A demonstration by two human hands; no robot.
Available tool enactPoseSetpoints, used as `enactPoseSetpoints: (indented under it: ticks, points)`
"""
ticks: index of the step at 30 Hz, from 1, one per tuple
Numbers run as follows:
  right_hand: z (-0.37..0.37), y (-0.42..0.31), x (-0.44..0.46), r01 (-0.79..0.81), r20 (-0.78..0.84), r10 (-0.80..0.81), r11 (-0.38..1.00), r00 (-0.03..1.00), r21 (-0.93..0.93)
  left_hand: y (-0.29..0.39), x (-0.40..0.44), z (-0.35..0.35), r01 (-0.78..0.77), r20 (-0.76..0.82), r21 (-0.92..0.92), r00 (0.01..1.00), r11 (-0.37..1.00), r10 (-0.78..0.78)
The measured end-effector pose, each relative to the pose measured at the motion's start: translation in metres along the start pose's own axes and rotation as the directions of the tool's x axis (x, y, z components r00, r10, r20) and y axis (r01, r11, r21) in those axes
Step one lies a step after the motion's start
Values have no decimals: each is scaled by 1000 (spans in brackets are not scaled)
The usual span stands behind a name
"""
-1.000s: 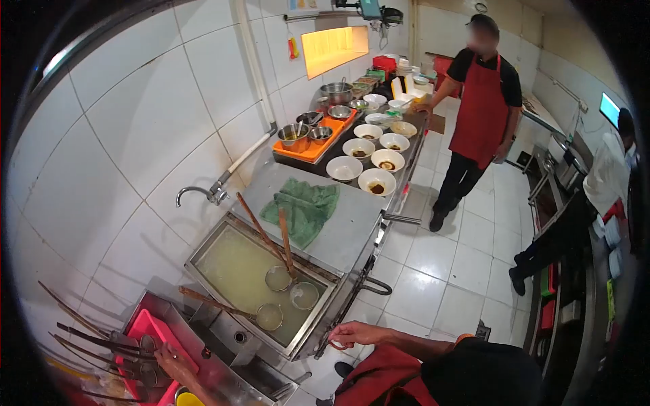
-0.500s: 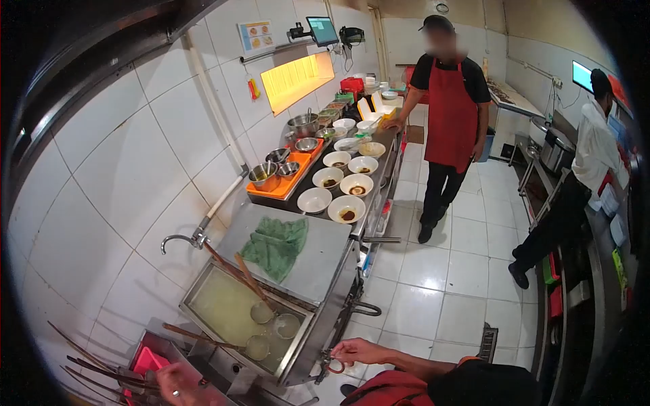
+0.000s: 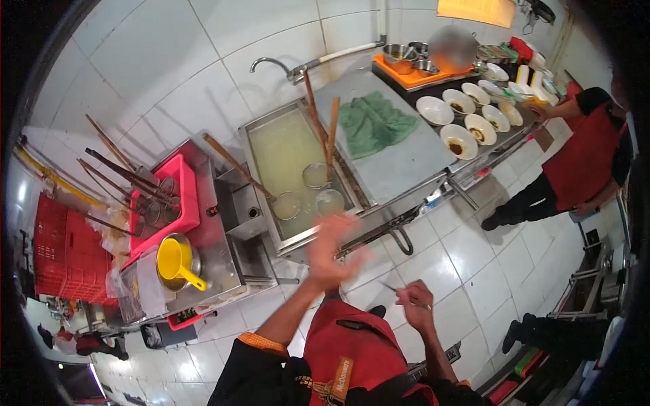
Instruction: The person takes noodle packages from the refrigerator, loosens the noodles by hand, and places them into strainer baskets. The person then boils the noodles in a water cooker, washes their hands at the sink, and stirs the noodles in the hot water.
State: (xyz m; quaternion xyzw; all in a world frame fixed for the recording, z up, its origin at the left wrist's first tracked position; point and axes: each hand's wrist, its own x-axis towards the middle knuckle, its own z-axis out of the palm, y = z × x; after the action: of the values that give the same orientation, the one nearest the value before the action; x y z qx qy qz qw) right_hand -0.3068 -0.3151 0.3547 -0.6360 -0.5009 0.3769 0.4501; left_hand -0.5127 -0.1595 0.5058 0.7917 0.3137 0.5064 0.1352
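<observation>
My left hand (image 3: pixel 333 254) is raised in front of the near edge of the cooking vat (image 3: pixel 296 240). It is blurred by motion, but its thumb and fingers look spread, with nothing seen in them. Lower and to the right, over the floor, my right hand (image 3: pixel 414 302) is closed around what look like scissors (image 3: pixel 389 287), their thin tip pointing left. Cloudy liquid fills the vat. Three wooden-handled strainers stand in it: one strainer (image 3: pixel 287 205) leaning left, another strainer (image 3: pixel 315 176) and a third strainer (image 3: pixel 330 202) at the right.
A green cloth (image 3: pixel 376 125) lies on the metal counter (image 3: pixel 413 162). Several bowls (image 3: pixel 460 141) with dark sauce stand beyond it. At left are a pink bin (image 3: pixel 189 196) with strainers and a yellow strainer (image 3: pixel 175 260) in a metal bowl. A co-worker (image 3: pixel 582 162) in a red apron stands right.
The view has swung left and down, bringing the pink bin and yellow strainer into sight. My left hand has moved from the strainer handles at left to before the vat. The right hand keeps the scissors.
</observation>
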Motion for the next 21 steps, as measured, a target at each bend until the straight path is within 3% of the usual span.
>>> enactPoseSetpoints:
  ticks: [1, 2, 3, 4, 6, 8, 9, 10, 12, 14, 16, 18, 19, 21]
  points:
    - [-4, -16, 0, -51, -42, 52, 998, 998, 31, -34, 9, -14, 3, -289, 133, 957, 991, 36]
    - [-10, -36, 2, -103, -89, 108, 993, 990, 61, -63, 20, -29, 114, -543, 9, 835, 993, -91]
    - [-15, -40, 6, 1, -91, -7, 997, 996, -73, -82, 39, -53, 232, -646, -6, 742, 973, -181]
    - [-17, -45, 11, 29, -97, -45, 988, 994, -154, -99, 57, -70, 250, -714, -66, 664, 966, -220]
    - [-3, -77, 28, -22, -185, 68, 970, 980, 242, -157, 79, -96, 243, -747, 38, 651, 969, -134]
    - [12, -102, 53, 80, -158, -26, 935, 987, 346, -207, 93, -113, 359, -513, 1, 802, 933, -308]
    - [23, -108, 67, 142, -130, -102, 926, 986, 350, -243, 94, -115, 475, -287, -312, 779, 823, -558]
    - [36, -116, 81, 173, -101, -151, 945, 983, 279, -247, 100, -118, 592, 13, -550, 711, 588, -703]
    - [70, -121, 111, 263, -54, -258, 942, 965, 210, -209, 110, -102, 631, -117, -344, 706, 695, -699]
    - [102, -128, 140, 351, 46, -349, 936, 936, -39, -181, 100, -91, 559, 21, -324, 811, 763, -585]
    - [151, -114, 169, 158, 83, -167, 983, 982, 96, -169, 96, -81, 514, 21, -316, 844, 797, -536]
    - [197, -101, 203, 415, -8, -416, 908, 909, -54, -174, 99, -82, 446, 12, -300, 885, 843, -465]
    - [213, -90, 217, 417, -8, -418, 907, 908, -56, -180, 100, -83, 408, 82, -325, 911, 853, -405]
    - [232, -82, 230, 261, -5, -263, 957, 965, 129, -192, 97, -84, 379, 155, -356, 925, 854, -346]
